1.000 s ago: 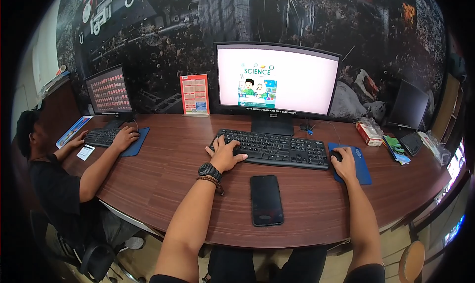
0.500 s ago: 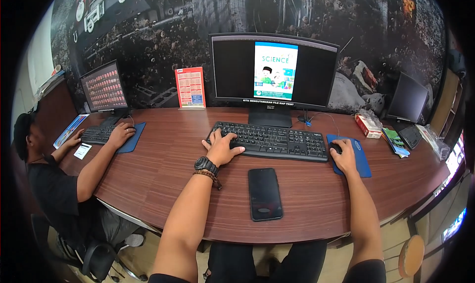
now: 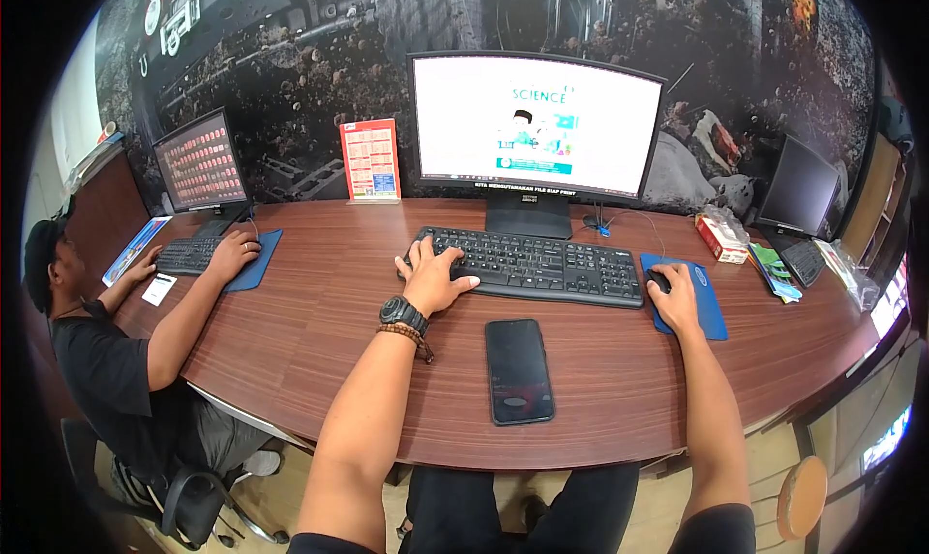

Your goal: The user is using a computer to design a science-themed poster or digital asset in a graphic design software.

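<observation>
Fingers spread, my left hand [image 3: 434,279] rests on the left end of a black keyboard [image 3: 556,269]. A dark watch [image 3: 404,315] and a beaded bracelet [image 3: 406,337] are round that wrist. My right hand [image 3: 677,302] curls over a black computer mouse [image 3: 659,281], which it partly hides, on a blue mouse pad [image 3: 709,310]. Behind the keyboard stands a wide monitor [image 3: 455,128] with a mostly white screen and a pale cartoon cover page in its middle. Between my forearms a black smartphone [image 3: 520,372] lies face up on the brown wooden desk [image 3: 310,302].
A co-worker [image 3: 106,331] sits at the left, hands at another keyboard [image 3: 189,255] and a mouse pad, before a second monitor [image 3: 200,162]. A red desk calendar [image 3: 372,162] stands near the wall. At right are a red-white box [image 3: 721,239], papers and a dark monitor [image 3: 799,186].
The monitor's dark surround has turned white, the cover page has faded, and a taskbar shows along the bottom. The view has shifted slightly; both my hands keep their places.
</observation>
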`<state>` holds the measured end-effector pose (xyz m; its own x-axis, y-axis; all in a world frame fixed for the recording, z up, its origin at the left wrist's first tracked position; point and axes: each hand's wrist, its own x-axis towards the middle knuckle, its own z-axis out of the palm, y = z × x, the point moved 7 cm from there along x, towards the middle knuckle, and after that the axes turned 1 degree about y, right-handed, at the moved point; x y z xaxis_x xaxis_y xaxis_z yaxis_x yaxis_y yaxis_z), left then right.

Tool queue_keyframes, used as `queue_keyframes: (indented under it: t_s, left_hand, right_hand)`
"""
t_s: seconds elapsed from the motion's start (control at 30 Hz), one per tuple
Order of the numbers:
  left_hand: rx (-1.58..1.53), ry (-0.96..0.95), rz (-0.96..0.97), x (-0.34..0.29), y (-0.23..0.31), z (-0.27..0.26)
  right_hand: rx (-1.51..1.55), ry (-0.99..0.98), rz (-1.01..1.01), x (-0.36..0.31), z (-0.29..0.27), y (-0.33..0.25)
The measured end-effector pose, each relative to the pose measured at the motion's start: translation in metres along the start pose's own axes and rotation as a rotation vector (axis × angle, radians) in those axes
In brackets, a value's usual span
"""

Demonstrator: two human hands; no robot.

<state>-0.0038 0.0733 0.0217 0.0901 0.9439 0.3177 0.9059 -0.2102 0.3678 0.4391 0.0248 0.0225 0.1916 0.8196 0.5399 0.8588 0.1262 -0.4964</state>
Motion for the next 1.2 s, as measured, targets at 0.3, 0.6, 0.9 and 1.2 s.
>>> queue_keyframes:
  t_s: [0.3,0.6,0.9,1.2]
  left_hand:
    - [0.019,0.101,0.094,0.002,0.011,-0.007]
    - [-0.005,0.109,0.080,0.001,0.011,-0.008]
    - [-0.002,0.098,0.071,0.002,0.009,-0.006]
    - [-0.013,0.072,-0.080,-0.001,-0.006,-0.005]
  right_hand:
    - [-0.004,0.012,-0.021,0.002,0.000,0.003]
    - [0.014,0.022,-0.029,0.001,0.001,0.005]
    - [0.011,0.023,-0.028,0.001,0.000,0.003]
    - [-0.010,0.027,-0.022,0.001,-0.001,0.003]
